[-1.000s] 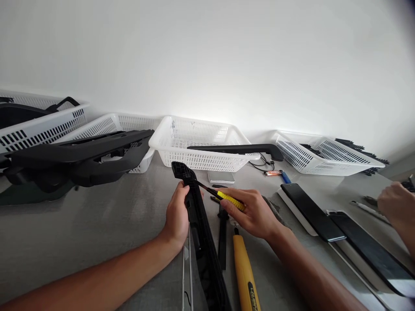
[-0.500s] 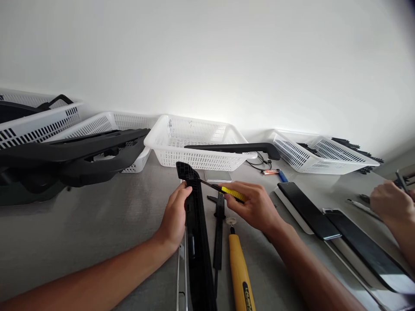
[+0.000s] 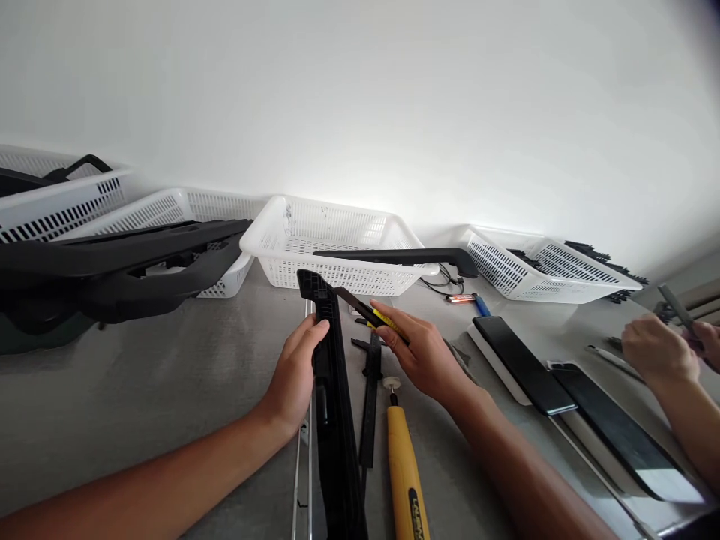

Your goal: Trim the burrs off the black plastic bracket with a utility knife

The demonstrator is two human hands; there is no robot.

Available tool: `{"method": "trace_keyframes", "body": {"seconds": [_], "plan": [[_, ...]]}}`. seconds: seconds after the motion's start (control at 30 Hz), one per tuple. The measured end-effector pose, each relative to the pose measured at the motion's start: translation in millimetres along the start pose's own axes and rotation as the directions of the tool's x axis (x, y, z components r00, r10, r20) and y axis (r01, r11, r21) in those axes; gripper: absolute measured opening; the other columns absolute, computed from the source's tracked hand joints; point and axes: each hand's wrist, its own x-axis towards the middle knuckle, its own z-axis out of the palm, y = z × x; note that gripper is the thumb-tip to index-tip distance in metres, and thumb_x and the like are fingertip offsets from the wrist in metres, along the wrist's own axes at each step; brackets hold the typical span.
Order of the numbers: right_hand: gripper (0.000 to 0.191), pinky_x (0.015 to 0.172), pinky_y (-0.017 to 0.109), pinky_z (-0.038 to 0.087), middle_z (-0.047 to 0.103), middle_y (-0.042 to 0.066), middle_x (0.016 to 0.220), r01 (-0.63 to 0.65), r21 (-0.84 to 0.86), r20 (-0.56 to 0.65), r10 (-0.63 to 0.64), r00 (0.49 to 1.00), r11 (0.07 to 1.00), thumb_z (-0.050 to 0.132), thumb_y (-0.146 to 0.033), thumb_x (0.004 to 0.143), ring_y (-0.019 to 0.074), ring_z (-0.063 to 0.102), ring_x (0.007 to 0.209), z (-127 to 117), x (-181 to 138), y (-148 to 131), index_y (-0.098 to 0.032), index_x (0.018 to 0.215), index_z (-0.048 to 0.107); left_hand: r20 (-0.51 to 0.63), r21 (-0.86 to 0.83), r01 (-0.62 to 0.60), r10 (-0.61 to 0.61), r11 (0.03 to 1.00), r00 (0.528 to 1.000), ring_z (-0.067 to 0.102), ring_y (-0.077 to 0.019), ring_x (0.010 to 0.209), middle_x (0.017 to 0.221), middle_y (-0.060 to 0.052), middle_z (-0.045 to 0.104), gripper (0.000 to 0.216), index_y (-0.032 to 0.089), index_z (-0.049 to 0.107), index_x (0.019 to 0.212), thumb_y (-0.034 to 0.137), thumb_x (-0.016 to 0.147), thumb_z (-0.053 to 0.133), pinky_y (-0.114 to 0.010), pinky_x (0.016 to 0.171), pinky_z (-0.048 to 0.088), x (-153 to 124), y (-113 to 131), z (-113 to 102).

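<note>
My left hand [image 3: 293, 365] grips a long black plastic trim piece [image 3: 333, 405] near its hooked upper end, thumb on its face. The piece stands toward me, its ribbed inner side showing. My right hand [image 3: 424, 349] is closed around a yellow and black utility knife [image 3: 385, 322]. Its dark blade points up and left, the tip close to the trim's right edge; whether it touches I cannot tell. Just below lie a black caliper [image 3: 370, 397] and a yellow rotary tool [image 3: 403, 469] with a pale round tip.
White baskets line the wall, the middle one [image 3: 331, 281] with a black trim piece [image 3: 405, 256] across its rim. Large black panels [image 3: 124, 277] sit at left. Phones on white boxes, including a black phone [image 3: 523, 364], lie at right, near another person's hands [image 3: 661, 349].
The knife has moved slightly up and now shows its blade broadside near the trim's edge. The view has shifted a little. At right, the other person's hands and grey tool have moved further into view.
</note>
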Motion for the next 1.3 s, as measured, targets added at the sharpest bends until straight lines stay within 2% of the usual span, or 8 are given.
{"method": "trace_keyframes", "body": {"seconds": [0.2, 0.3, 0.4, 0.47, 0.57, 0.7, 1.0, 1.3], "plan": [[0.061, 0.117, 0.05, 0.048, 0.053, 0.008, 0.158, 0.019, 0.062, 0.083, -0.024, 0.996, 0.998, 0.049, -0.022, 0.103, 0.0286, 0.053, 0.145, -4.2, 0.4, 6.6, -0.029, 0.164, 0.041, 0.024, -0.009, 0.0, 0.0, 1.0, 1.0, 0.064, -0.0195, 0.078, 0.078, 0.001, 0.069, 0.038, 0.022, 0.076, 0.112, 0.045, 0.082, 0.076, -0.027, 0.073, 0.048, -1.4, 0.2, -0.2], [0.08, 0.124, 0.051, 0.041, 0.045, 0.005, 0.164, 0.059, 0.077, 0.087, -0.066, 0.994, 0.995, 0.048, -0.009, 0.093, 0.0273, 0.044, 0.152, -4.7, 0.4, 2.1, -0.031, 0.168, 0.03, 0.058, -0.022, 0.002, -0.001, 1.0, 0.998, 0.068, -0.0222, 0.09, 0.09, -0.001, 0.074, 0.038, 0.022, 0.075, 0.114, 0.045, 0.083, 0.076, -0.027, 0.078, 0.05, -0.7, -0.3, -0.7], [0.091, 0.124, 0.048, 0.041, 0.047, 0.006, 0.163, 0.062, 0.096, 0.05, -0.067, 0.997, 0.993, 0.049, -0.003, 0.083, 0.0262, 0.047, 0.15, -5.0, 0.5, -7.9, -0.03, 0.168, 0.031, 0.112, -0.019, 0.01, -0.008, 1.0, 0.994, 0.07, -0.0227, 0.088, 0.091, -0.002, 0.075, 0.035, 0.021, 0.075, 0.114, 0.043, 0.086, 0.074, -0.028, 0.075, 0.052, -1.4, 0.4, -0.5], [0.078, 0.117, 0.044, 0.048, 0.057, 0.008, 0.154, 0.036, 0.109, 0.011, -0.037, 0.999, 0.993, 0.054, -0.009, 0.087, 0.0262, 0.057, 0.14, -5.0, 0.2, -13.4, -0.026, 0.162, 0.043, 0.18, 0.005, 0.026, -0.026, 1.0, 0.983, 0.07, -0.0215, 0.08, 0.086, -0.002, 0.074, 0.035, 0.021, 0.074, 0.114, 0.043, 0.088, 0.072, -0.028, 0.071, 0.052, -3.1, 1.6, -0.2], [0.045, 0.092, 0.032, 0.058, 0.076, 0.008, 0.12, -0.043, 0.117, -0.038, 0.047, 0.998, 0.992, 0.059, -0.029, 0.099, 0.0223, 0.073, 0.105, -3.7, -0.7, -16.4, -0.021, 0.143, 0.065, 0.273, 0.084, 0.067, -0.088, 0.994, 0.958, 0.065, -0.0189, 0.065, 0.072, 0.001, 0.068, 0.04, 0.022, 0.071, 0.121, 0.045, 0.088, 0.072, -0.027, 0.062, 0.049, -6.4, 3.3, -0.3], [0.037, 0.071, 0.025, 0.051, 0.074, 0.003, 0.086, -0.081, 0.13, -0.059, 0.089, 0.994, 0.988, 0.059, -0.044, 0.103, 0.0151, 0.066, 0.073, -1.9, -1.1, -16.4, -0.018, 0.12, 0.077, 0.292, 0.165, 0.093, -0.138, 0.982, 0.946, 0.066, -0.0202, 0.063, 0.066, 0.002, 0.065, 0.051, 0.026, 0.065, 0.134, 0.046, 0.087, 0.072, -0.026, 0.058, 0.046, -8.1, 3.6, -1.8], [0.036, 0.057, 0.023, 0.034, 0.055, -0.003, 0.063, -0.068, 0.032, -0.147, 0.072, 0.987, 0.997, 0.058, -0.043, 0.102, 0.0092, 0.046, 0.058, -6.1, -0.3, -17.0, -0.016, 0.08, 0.07, 0.327, 0.191, 0.091, -0.15, 0.977, 0.933, 0.07, -0.0214, 0.076, 0.083, -0.002, 0.073, 0.04, 0.022, 0.069, 0.12, 0.048, 0.089, 0.071, -0.031, 0.072, 0.054, -8.2, 5.3, 0.9], [0.035, 0.057, 0.023, 0.033, 0.052, -0.003, 0.06, -0.037, -0.099, -0.135, 0.024, 0.991, 0.994, 0.063, -0.041, 0.098, 0.0087, 0.044, 0.056, -8.1, -1.3, -17.5, -0.018, 0.072, 0.065, 0.268, 0.187, 0.086, -0.135, 0.979, 0.954, 0.068, -0.0207, 0.073, 0.076, -0.001, 0.07, 0.04, 0.022, 0.07, 0.112, 0.049, 0.084, 0.076, -0.029, 0.067, 0.052, -7.1, 4.4, 3.9]]}}
